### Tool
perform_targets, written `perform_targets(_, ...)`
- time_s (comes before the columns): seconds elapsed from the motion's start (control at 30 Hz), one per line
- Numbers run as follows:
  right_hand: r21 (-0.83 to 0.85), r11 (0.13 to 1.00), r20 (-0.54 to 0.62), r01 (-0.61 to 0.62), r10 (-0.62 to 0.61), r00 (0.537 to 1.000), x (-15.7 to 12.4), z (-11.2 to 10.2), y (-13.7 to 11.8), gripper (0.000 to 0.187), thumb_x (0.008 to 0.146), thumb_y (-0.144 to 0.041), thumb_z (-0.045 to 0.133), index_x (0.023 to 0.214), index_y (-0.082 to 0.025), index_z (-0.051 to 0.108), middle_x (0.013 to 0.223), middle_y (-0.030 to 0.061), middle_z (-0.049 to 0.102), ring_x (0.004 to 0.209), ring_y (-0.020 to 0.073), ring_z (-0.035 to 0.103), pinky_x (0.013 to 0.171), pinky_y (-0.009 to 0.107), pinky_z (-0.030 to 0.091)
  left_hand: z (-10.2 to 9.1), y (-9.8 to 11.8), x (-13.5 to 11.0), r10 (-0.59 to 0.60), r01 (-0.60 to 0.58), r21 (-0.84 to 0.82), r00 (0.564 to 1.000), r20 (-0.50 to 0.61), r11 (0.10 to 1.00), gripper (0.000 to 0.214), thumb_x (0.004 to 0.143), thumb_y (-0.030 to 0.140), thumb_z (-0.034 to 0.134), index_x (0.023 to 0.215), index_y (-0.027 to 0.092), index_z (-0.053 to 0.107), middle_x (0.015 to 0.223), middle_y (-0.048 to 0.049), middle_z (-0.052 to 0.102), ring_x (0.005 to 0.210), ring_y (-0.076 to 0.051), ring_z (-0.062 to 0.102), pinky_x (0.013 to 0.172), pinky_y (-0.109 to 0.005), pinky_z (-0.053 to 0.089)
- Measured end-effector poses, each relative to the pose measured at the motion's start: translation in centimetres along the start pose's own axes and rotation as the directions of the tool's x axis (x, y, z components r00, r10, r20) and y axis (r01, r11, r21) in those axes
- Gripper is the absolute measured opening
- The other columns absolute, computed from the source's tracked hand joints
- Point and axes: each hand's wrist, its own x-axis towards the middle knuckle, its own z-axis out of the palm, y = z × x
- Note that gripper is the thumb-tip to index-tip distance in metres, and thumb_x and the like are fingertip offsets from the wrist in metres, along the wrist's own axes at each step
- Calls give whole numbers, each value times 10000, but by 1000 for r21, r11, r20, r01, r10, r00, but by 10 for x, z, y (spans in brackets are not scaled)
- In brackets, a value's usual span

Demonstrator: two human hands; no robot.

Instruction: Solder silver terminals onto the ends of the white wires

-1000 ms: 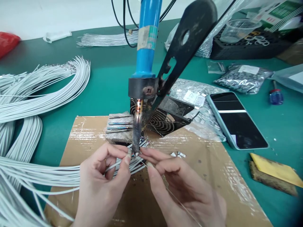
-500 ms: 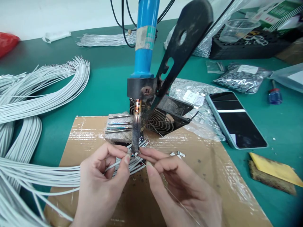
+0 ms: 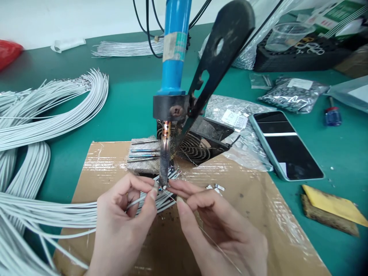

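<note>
A soldering iron with a blue handle (image 3: 175, 42) stands clamped upright, its dark tip (image 3: 164, 168) pointing down over a taped cardboard sheet (image 3: 253, 214). My left hand (image 3: 126, 218) pinches the end of a white cable (image 3: 142, 199) and holds it against the tip. My right hand (image 3: 218, 230) pinches a thin solder wire (image 3: 212, 243) that runs down to the lower right, its end at the same tip. Both hands' fingertips almost meet just under the iron.
Bundles of white cables (image 3: 43, 115) cover the left of the green table. A small black fan (image 3: 198, 143) sits behind the iron. A phone (image 3: 284, 145), bags of small metal parts (image 3: 293, 94), a yellow sponge (image 3: 330, 209) and a screwdriver (image 3: 332, 115) lie to the right.
Nothing has changed apart from a slight shift of the camera; both hands stay at the iron's tip.
</note>
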Motion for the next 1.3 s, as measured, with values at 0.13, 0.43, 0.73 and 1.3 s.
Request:
perform_targets(0.13, -4, 1000, 27, 5, -5, 1000, 0, -1, 1, 193, 890, -179, 733, 732, -278, 684, 1052, -14, 843, 996, 156, 810, 819, 137, 614, -1, -1, -1, -2, 3, -8, 1000, 23, 1000, 157, 834, 102, 733, 738, 223, 712, 848, 17, 794, 611, -82, 713, 531, -112, 519)
perform_targets(0.43, 10, 999, -74, -53, 54, 996, -4, 6, -6, 188, 853, -216, 777, 704, -282, 683, 1029, -13, 840, 982, 179, 804, 833, 187, 615, -1, -2, -3, -56, 56, 1, 998, 38, 998, 149, 868, 136, 718, 742, 217, 714, 872, 0, 774, 524, -65, 617, 445, -137, 436)
perform_targets(0.73, 11, 1000, -74, -27, 27, 997, -3, 6, -6, 176, 839, -204, 789, 723, -293, 692, 1019, -27, 841, 954, 176, 806, 856, 204, 611, 1, 2, -2, -49, 49, 8, 998, 27, 999, 146, 852, 132, 730, 738, 223, 715, 882, -3, 784, 596, -88, 690, 479, -130, 472)
perform_targets(1.3, 0, 998, -91, -59, 58, 994, -5, 6, -6, 178, 848, -243, 787, 702, -291, 697, 991, -11, 838, 954, 188, 801, 846, 215, 614, -1, -2, -3, -73, 73, -9, 997, 20, 997, 138, 843, 139, 734, 730, 217, 715, 866, -11, 787, 539, -81, 630, 442, -144, 437)
